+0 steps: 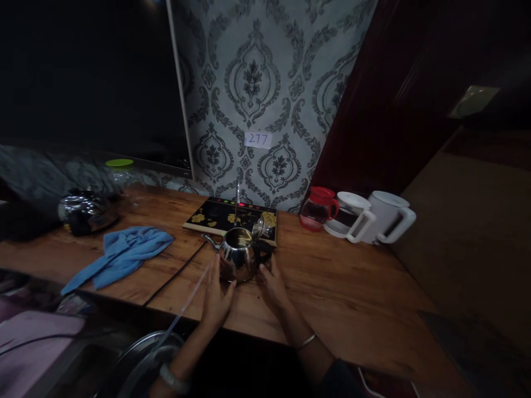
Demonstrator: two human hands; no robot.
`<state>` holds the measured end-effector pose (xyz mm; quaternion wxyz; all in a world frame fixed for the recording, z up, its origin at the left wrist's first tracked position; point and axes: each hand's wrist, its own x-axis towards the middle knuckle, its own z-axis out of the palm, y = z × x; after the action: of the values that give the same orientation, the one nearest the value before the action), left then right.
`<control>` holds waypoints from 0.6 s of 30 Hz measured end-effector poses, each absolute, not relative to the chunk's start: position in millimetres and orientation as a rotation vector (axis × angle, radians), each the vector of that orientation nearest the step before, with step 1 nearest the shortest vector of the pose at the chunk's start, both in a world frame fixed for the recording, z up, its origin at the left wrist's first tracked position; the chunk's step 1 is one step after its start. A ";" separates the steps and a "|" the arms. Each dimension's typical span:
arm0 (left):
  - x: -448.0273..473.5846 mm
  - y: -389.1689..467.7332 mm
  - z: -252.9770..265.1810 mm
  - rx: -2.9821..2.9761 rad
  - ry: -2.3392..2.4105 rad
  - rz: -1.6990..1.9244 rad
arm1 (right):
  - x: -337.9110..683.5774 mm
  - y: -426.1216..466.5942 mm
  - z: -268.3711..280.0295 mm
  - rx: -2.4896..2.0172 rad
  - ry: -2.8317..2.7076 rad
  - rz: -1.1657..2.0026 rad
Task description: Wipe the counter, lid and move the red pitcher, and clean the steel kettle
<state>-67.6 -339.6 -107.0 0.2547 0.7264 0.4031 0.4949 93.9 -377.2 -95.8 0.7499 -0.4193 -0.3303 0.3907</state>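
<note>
A shiny metal kettle point(237, 264) stands on the wooden counter, its lid point(258, 226) tipped up and its mouth uncovered. The spout points left and the black handle point(262, 250) is on the right. My left hand point(216, 296) cups the kettle's lower left side, fingers along the body and thumb at the base. My right hand point(274, 282) grips it from the right, by the lower part of the handle; some of its fingers are hidden. Directly behind is a black induction cooker point(219, 213) with gold flowers, a lit red display and a thin upright spout.
A blue cloth point(133, 249) lies left, near another metal kettle point(85, 213) and a jar with a green lid point(119, 164). At right stand a red-lidded jug point(317, 210) and white-handled jugs point(385, 215). A clear tube point(188, 298) runs over the counter edge toward a metal pot point(136, 345).
</note>
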 end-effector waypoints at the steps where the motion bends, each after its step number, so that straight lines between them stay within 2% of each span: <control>1: -67.7 -339.7 -107.0 1.970 1.089 1.350 | 93.3 -377.1 -95.3 -0.915 -0.719 0.868; 10: -69.4 -339.0 -119.3 1.951 1.117 1.388 | 91.0 -372.7 -108.5 -1.070 -0.722 0.697; 18: -69.2 -339.0 -126.9 1.903 1.151 1.426 | 89.4 -375.3 -108.2 -1.034 -0.720 0.746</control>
<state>-69.2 -339.0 -126.9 0.2472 0.6979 0.4222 0.5230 89.4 -375.3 -108.2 0.7437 -0.4722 -0.3287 0.3404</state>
